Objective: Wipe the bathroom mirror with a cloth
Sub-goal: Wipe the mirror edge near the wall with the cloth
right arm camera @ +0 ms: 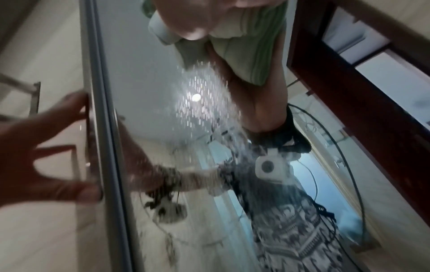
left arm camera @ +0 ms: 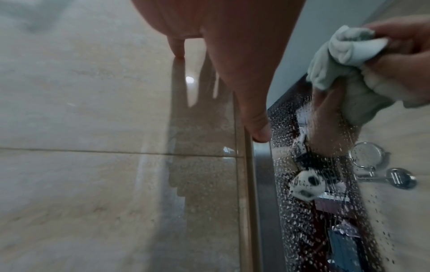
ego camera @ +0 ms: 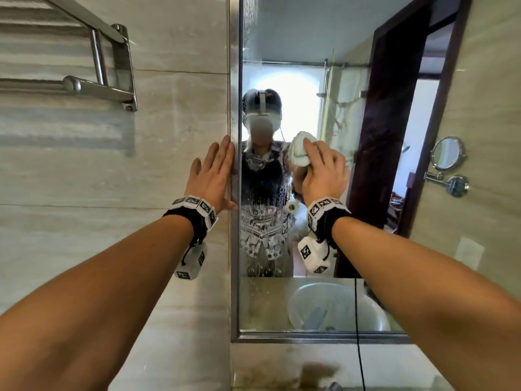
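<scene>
Right hand [ego camera: 324, 170] clutching cloth [ego camera: 298, 152], apparently against mirror [ego camera: 310, 38].

From the top centre of the frame the left hand [left arm camera: 232, 60] reaches down with its fingers straight, one fingertip [left arm camera: 178, 49] touching the beige wall tile [left arm camera: 81, 110] and the thumb tip resting at the metal mirror frame [left arm camera: 264, 184] in mid-frame. A grout line [left arm camera: 93, 151] crosses the tile horizontally on the left. On the right lies the mirror [left arm camera: 302, 220], its glass covered in water droplets. In the upper right, the right hand [left arm camera: 407, 51] grips a bunched pale grey-green cloth [left arm camera: 344, 60] against the glass. A round swing-arm vanity mirror [left arm camera: 366, 156] shows at the right edge, reflected or on the wall I cannot tell.
</scene>
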Demonstrator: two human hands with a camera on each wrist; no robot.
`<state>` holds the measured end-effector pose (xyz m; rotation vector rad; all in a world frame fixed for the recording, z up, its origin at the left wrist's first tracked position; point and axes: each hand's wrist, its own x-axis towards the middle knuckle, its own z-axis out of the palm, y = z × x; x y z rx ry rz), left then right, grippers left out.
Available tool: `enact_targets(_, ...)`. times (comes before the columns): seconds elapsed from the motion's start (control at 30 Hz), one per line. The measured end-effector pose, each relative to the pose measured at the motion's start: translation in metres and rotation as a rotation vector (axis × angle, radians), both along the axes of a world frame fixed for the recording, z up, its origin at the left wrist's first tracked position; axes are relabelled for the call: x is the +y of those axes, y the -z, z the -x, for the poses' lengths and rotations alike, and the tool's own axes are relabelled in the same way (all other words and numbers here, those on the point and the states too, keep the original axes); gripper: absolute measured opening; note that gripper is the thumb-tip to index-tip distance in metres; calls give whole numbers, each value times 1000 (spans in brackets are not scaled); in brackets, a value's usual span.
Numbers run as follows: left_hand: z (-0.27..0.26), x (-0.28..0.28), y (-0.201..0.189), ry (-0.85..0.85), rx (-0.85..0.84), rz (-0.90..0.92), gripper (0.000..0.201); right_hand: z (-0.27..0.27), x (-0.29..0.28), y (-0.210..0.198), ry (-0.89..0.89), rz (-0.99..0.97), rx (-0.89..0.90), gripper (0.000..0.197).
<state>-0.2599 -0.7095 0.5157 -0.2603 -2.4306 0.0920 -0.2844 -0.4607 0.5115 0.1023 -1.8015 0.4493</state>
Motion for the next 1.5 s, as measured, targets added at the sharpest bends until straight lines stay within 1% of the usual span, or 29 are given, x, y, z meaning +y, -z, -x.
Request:
enact_targets(0.07,-1,1,1,-5,3,1,153,0,-6,25,-5,-51,-43,51)
enact_targets(0.13,-2,1,1,-8,4,-9,152,-1,-10,47,-11,-116,-78,56)
enact_targets(0.23,-7,2,4,-12,2,-20,147,-8,-8,68,-42,-206,-125,64)
enact_targets(0.37,-13,7,20,-21,-2,-50,134,-21,2,82,-81,-375,-246,57)
enact_targets(0.43,-16,11,29,-15,-30,-63,134,-27,5,80,-121,-404,-305,53)
enact_targets(0.5,-18,12,36,-2,-54,-60,138,-32,6,71,-178,-354,-295,50)
enact_targets(0.57,-17,11,41,1,-72,-46,145,-37,6,55,-217,-262,-233,48)
enact_targets(0.67,-13,8,45,-9,-82,-18,154,-33,6,24,-215,-104,-102,45)
enact_targets(0.73,-8,6,46,-7,-77,-11,157,-23,-1,3,-215,-6,-54,49)
enact_targets(0.8,-5,6,48,-3,-70,-3,158,-14,-15,-11,-212,41,-34,56)
enact_targets(0.9,1,3,51,-6,-57,19,156,0,-38,-13,-146,64,-68,55)
enact_targets(0.93,3,3,52,-3,-53,22,156,3,-43,-6,-129,50,-62,56)
enact_targets(1.0,7,1,53,-1,-46,33,156,7,-51,11,-134,-54,-32,59)
enact_targets(1.07,9,-1,53,-1,-36,39,157,11,-55,24,-136,-144,-42,61)
enact_targets(1.13,9,-1,53,0,-33,44,157,13,-60,33,-130,-180,-60,64)
enact_targets(1.27,9,0,53,-15,-30,50,156,12,-74,59,-152,-396,-58,65)
enact_targets(1.5,6,-2,56,-21,14,85,153,5,-70,77,-138,-525,-59,65)
